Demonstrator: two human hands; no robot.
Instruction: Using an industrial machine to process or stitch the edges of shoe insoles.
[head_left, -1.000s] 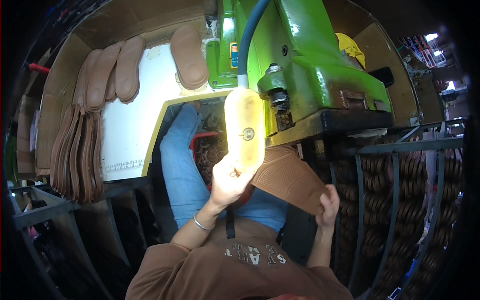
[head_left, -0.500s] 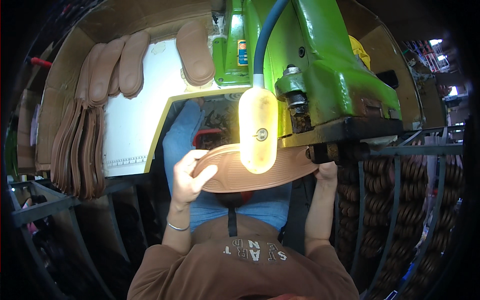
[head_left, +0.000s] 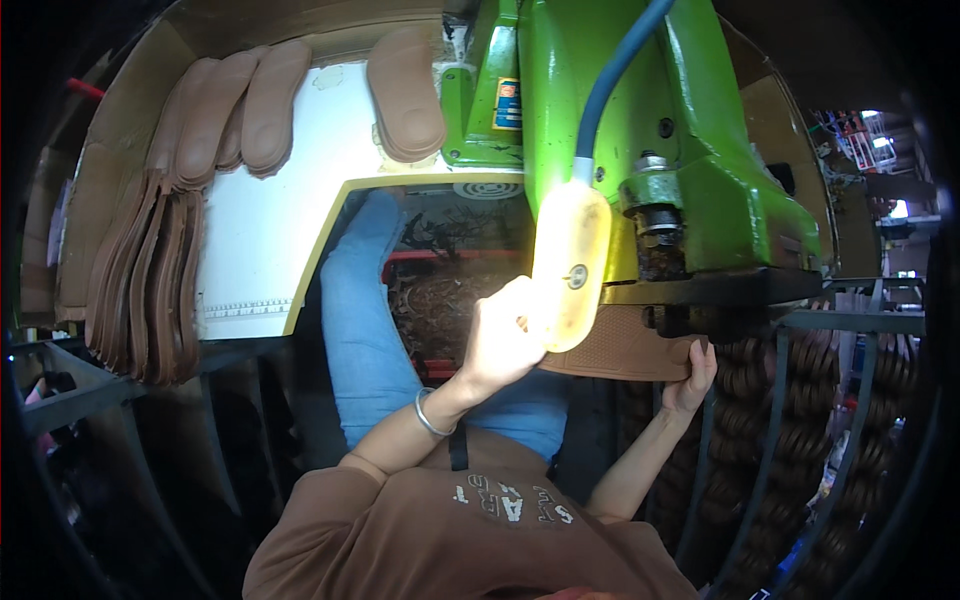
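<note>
A brown shoe sole (head_left: 635, 345) with a fine textured face lies beneath the black head of a green machine (head_left: 735, 190). My left hand (head_left: 500, 335) is closed on the sole's left end, its fingertips partly behind a lit yellow lamp (head_left: 568, 270). At the opposite end, my right hand (head_left: 692, 378) grips the edge, thumb and fingers pressed against it. The lamp covers part of the sole, and the machine's dark lower parts hide some of its upper edge.
On the white tabletop (head_left: 255, 255), brown soles (head_left: 275, 110) lie in stacks, with a bundle (head_left: 145, 285) hanging at its left edge. One more stack (head_left: 405, 95) sits beside the machine. Metal racks (head_left: 785, 440) of brown pieces stand at right. A blue hose (head_left: 610, 80) feeds the lamp.
The sole has shifted right under the machine head. My left hand has moved right with it, up to the lamp; my right hand has gone slightly right and down.
</note>
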